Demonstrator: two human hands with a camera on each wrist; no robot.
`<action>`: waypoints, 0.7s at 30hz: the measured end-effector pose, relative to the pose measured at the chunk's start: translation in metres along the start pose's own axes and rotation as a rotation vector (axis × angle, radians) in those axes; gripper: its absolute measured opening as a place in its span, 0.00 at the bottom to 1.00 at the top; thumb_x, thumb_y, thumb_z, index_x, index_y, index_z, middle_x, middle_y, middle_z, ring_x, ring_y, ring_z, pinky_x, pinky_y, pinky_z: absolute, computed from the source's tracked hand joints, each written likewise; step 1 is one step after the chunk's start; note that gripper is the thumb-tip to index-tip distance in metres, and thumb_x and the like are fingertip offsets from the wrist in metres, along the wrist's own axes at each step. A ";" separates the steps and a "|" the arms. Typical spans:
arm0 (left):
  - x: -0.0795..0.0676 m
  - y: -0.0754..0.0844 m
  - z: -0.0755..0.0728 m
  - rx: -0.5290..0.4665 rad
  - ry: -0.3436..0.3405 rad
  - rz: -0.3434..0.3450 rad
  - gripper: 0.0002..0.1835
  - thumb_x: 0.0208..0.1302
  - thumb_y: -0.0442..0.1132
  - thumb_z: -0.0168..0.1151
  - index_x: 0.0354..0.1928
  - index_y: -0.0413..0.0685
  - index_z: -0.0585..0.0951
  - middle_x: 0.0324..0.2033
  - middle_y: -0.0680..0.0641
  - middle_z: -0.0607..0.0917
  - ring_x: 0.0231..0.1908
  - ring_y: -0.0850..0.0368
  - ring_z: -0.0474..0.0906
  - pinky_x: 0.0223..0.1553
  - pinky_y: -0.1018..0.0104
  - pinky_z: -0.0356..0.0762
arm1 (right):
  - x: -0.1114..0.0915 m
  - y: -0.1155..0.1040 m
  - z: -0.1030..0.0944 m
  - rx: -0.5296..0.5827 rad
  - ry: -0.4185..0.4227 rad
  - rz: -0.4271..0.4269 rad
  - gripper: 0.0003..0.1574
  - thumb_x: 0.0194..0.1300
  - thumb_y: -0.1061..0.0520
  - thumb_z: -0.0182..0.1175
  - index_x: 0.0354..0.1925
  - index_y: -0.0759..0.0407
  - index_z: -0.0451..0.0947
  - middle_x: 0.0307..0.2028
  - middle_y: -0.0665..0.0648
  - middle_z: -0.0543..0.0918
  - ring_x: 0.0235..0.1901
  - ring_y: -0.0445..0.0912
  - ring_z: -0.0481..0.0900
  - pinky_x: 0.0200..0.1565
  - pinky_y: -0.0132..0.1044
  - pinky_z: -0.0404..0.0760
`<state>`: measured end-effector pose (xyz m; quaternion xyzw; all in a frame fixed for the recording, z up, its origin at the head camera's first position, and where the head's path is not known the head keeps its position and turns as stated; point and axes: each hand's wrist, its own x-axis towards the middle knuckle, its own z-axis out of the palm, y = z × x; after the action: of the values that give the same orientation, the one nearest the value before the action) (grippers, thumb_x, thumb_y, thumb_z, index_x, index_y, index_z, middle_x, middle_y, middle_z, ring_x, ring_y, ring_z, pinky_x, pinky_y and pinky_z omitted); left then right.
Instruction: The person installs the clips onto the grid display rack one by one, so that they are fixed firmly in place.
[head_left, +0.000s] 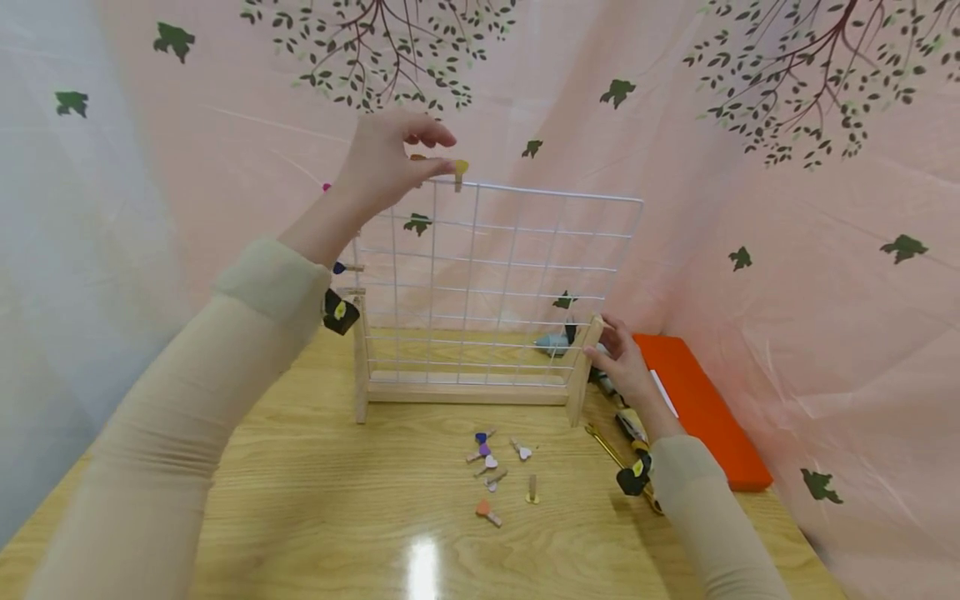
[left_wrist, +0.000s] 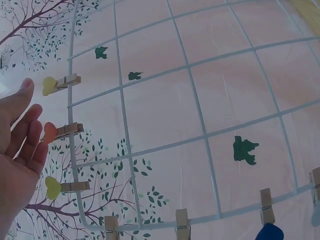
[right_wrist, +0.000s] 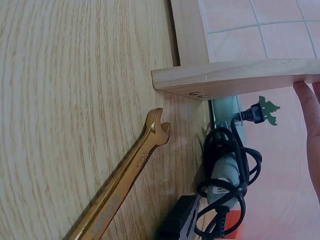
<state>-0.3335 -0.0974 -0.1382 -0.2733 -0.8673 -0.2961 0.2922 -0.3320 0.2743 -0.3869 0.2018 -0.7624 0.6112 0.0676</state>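
A white wire grid (head_left: 514, 229) stands upright in a wooden stand (head_left: 465, 393). My left hand (head_left: 393, 154) is at its top edge, thumb and fingers apart, the thumb tip beside a clothespin with a yellow heart (left_wrist: 50, 86) clipped on the wire. Along that same edge are clothespins with an orange heart (left_wrist: 51, 132) and a yellow-green heart (left_wrist: 53, 188). More clothespins, one with a dark blue heart (left_wrist: 270, 232), line the grid's left side. My right hand (head_left: 626, 362) holds the stand's right wooden post (head_left: 583, 375), thumb in front and fingers partly hidden behind.
Loose heart clothespins, among them an orange one (head_left: 484, 510) and a yellow one (head_left: 532, 492), lie on the table (head_left: 337, 500) before the stand. A golden wrench (right_wrist: 125, 175), a grey tool with a coiled black cord (right_wrist: 225, 175) and an orange box (head_left: 701, 417) are at the right.
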 end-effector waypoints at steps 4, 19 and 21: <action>-0.021 -0.002 -0.004 -0.055 0.032 0.044 0.21 0.52 0.51 0.63 0.47 0.51 0.78 0.43 0.54 0.80 0.43 0.63 0.71 0.48 0.70 0.68 | 0.000 0.001 0.000 -0.004 0.002 0.004 0.38 0.62 0.67 0.51 0.66 0.61 0.46 0.59 0.72 0.60 0.54 0.48 0.66 0.43 0.25 0.76; -0.149 -0.013 0.027 -0.120 -0.079 -0.084 0.26 0.48 0.52 0.65 0.51 0.53 0.76 0.45 0.52 0.80 0.44 0.56 0.74 0.45 0.59 0.72 | 0.004 0.024 -0.007 -0.006 0.007 -0.053 0.39 0.62 0.67 0.51 0.66 0.55 0.48 0.59 0.71 0.60 0.53 0.39 0.68 0.44 0.26 0.76; -0.166 -0.021 0.033 -0.120 -0.095 -0.131 0.25 0.48 0.52 0.65 0.50 0.55 0.77 0.45 0.53 0.80 0.44 0.57 0.74 0.44 0.59 0.72 | 0.004 0.021 -0.005 0.012 0.012 -0.061 0.38 0.62 0.69 0.50 0.66 0.56 0.48 0.59 0.74 0.59 0.52 0.38 0.67 0.43 0.25 0.76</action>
<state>-0.2461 -0.1395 -0.2780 -0.2467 -0.8770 -0.3529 0.2136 -0.3445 0.2820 -0.4034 0.2219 -0.7518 0.6144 0.0897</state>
